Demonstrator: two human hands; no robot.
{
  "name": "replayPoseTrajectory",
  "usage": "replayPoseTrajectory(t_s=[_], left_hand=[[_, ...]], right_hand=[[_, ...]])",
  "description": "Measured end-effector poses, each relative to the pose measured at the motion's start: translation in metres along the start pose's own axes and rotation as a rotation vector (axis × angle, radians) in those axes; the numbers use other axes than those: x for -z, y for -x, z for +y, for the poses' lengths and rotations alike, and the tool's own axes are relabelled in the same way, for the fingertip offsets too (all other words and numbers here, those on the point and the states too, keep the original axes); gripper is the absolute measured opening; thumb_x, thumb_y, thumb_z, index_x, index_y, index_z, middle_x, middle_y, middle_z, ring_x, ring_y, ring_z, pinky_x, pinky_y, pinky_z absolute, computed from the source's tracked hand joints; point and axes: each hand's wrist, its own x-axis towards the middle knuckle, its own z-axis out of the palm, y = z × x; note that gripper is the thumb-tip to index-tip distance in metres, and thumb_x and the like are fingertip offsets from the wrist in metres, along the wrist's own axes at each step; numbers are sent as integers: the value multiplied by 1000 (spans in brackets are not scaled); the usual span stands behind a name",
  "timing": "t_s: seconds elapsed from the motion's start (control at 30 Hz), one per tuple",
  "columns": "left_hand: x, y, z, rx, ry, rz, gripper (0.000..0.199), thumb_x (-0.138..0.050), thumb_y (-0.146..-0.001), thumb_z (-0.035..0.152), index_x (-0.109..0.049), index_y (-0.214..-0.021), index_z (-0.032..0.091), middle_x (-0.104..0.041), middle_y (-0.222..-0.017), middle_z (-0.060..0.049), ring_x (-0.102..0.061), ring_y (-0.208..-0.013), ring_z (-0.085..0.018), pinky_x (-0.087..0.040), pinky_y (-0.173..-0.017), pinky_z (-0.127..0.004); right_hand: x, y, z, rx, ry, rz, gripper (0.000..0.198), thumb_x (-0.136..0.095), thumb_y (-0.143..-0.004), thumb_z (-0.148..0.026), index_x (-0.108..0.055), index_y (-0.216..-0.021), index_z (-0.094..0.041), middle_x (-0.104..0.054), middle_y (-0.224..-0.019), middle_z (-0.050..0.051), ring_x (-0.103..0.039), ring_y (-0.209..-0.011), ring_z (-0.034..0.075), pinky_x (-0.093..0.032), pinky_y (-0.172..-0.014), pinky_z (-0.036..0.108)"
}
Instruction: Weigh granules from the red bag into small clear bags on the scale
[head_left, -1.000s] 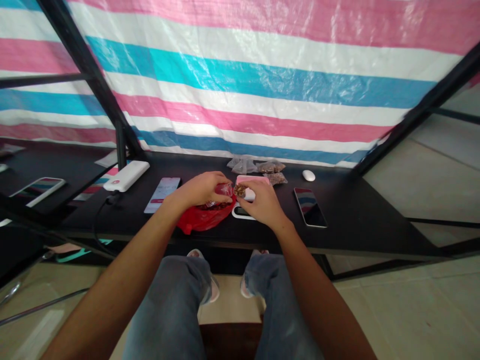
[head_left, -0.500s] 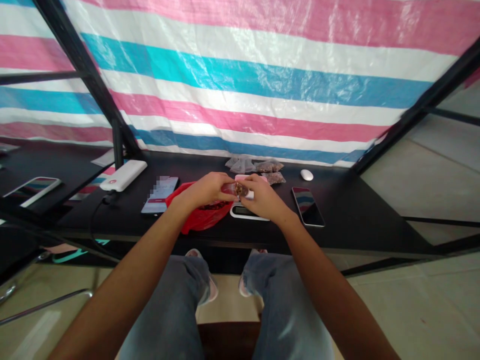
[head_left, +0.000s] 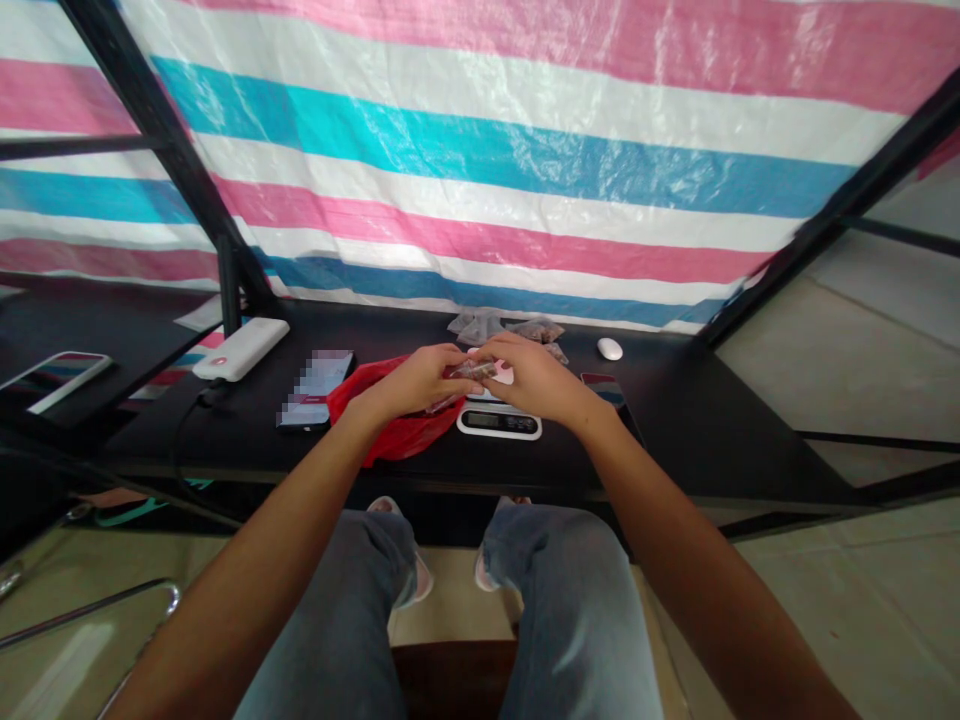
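Note:
Between my two hands is a small clear plastic bag [head_left: 474, 370] with brownish bits inside. My left hand [head_left: 424, 380] grips its left side, above the red plastic bag [head_left: 397, 440], whose opening it partly hides. My right hand [head_left: 525, 372] closes on the bag's right side, thumb and fingers pinched. Just below my right hand lies a white digital scale [head_left: 499, 422] with a dark display. Something pink on the scale is partly covered by my right hand. Behind my hands lie several small clear bags [head_left: 534, 330], some with brownish contents.
A phone [head_left: 319, 388] lies left of the red bag, with a white power bank [head_left: 241, 350] and its cable farther left. At the right are a white mouse [head_left: 610, 349] and another phone [head_left: 604, 388], partly behind my forearm. Striped sheeting hangs behind the black table [head_left: 720, 440].
My right hand has turned over the small bag, which now lies flatter between my hands. More of the scale's display shows, and my right forearm covers more of the right phone.

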Motion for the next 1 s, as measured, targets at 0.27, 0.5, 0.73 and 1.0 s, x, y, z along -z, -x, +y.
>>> replayPoseTrajectory(t_s=[0.27,0.5,0.73,1.0], left_hand=[[-6,-3,11,38,216,77,38,-79,-82,45,-79,-108,17,-75,-103,-4,-67,-90,-21,-52,-83,-32],[-10,-9,21,58,416,147,32,-81,-81,41,-73,-97,15,-66,-73,2,-55,-61,-12,-47,-61,-25],[-13,-7,23,100,575,115,39,-77,-87,40,-68,-115,14,-57,-60,6,-50,-47,-9,-41,-48,-22],[-11,-5,28,63,627,121,39,-75,-89,41,-67,-116,14,-57,-69,5,-48,-50,-7,-39,-49,-21]], right_hand=[[23,-16,-6,-15,-14,-106,35,-72,-86,-18,-78,-121,-22,-78,-112,6,-70,-99,23,-54,-90,36],[46,-37,-22,-105,59,-164,23,-72,-93,-30,-82,-109,-17,-79,-90,6,-66,-77,17,-44,-72,29],[52,-47,-26,-130,118,-150,21,-72,-93,-32,-81,-100,-15,-77,-88,7,-64,-74,16,-43,-71,29],[71,-48,-26,-118,69,-227,26,-73,-88,-34,-82,-106,-17,-80,-94,6,-68,-80,20,-46,-74,31]])
